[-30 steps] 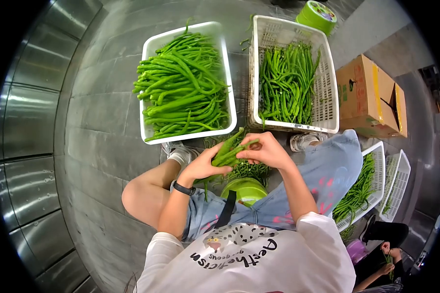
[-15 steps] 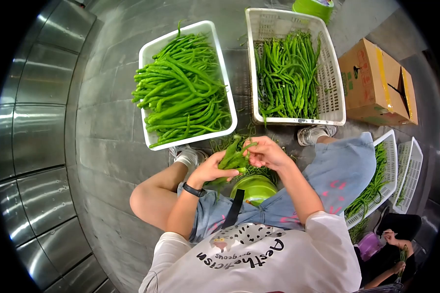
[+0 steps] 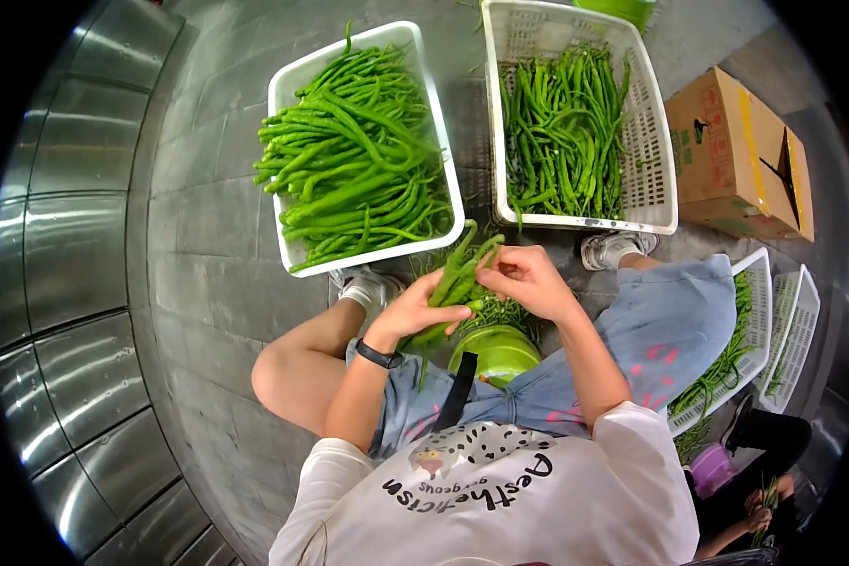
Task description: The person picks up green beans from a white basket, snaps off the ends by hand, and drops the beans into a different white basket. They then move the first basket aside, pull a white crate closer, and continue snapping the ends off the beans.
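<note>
My left hand [image 3: 410, 309] is wrapped round a small bunch of long green chili peppers [image 3: 457, 276], held above my lap with the thumb across them. Against the upper right side of that bunch, my right hand [image 3: 535, 281] has its thumb and fingers pinched together at a pepper's end; the exact spot is partly covered by the fingers. Just under the hands is a bright green plastic tub [image 3: 496, 351] between my legs. Thin green stems and scraps [image 3: 513, 315] are heaped behind it.
A white tray [image 3: 454, 193] heaped with chili peppers lies ahead on the left. Right of it stands a white slatted crate [image 3: 668, 179] with more peppers. A cardboard box [image 3: 740, 156] and further baskets [image 3: 762, 325] are at right. Another person's hands [image 3: 759, 509] hold green stalks, lower right.
My right hand has shifted slightly right and up along the bunch, and the peppers in my left hand stand more upright. The view has moved a little. The other person's hands have come together.
</note>
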Motion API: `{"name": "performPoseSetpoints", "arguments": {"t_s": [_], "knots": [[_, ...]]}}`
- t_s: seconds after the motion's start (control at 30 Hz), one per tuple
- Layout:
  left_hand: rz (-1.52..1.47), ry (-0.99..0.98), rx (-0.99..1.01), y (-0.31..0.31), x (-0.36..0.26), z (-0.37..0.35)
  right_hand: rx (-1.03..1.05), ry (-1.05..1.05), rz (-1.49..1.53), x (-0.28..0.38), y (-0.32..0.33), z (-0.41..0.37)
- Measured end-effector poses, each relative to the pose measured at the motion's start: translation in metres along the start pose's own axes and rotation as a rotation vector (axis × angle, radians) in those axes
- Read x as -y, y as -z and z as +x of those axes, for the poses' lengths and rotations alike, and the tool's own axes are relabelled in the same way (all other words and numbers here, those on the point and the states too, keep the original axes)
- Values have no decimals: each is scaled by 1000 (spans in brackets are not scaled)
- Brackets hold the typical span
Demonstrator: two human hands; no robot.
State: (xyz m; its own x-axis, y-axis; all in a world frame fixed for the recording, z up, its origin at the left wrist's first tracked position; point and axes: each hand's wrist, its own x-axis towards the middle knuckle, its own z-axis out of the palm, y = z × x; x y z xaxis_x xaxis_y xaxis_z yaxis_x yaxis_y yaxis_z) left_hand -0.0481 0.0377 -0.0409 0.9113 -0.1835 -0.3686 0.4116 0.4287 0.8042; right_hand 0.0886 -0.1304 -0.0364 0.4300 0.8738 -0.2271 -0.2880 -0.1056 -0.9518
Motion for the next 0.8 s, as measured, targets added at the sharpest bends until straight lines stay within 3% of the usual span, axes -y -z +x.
{"name": "performPoseSetpoints", "arguments": {"t_s": [0.27,0.47,0.6,0.8], "knots": [[-91,-13,35,-2,-4,-7,-29,-117,450,-8,-12,1],[-19,-9,33,6,-2,-7,-2,60,-117,3,-12,2],[9,3,79,6,0,-9,-37,-80,90,4,-18,-2],[-28,-78,68,7,1,-13,27,-235,630,-11,-26,-1]]}}
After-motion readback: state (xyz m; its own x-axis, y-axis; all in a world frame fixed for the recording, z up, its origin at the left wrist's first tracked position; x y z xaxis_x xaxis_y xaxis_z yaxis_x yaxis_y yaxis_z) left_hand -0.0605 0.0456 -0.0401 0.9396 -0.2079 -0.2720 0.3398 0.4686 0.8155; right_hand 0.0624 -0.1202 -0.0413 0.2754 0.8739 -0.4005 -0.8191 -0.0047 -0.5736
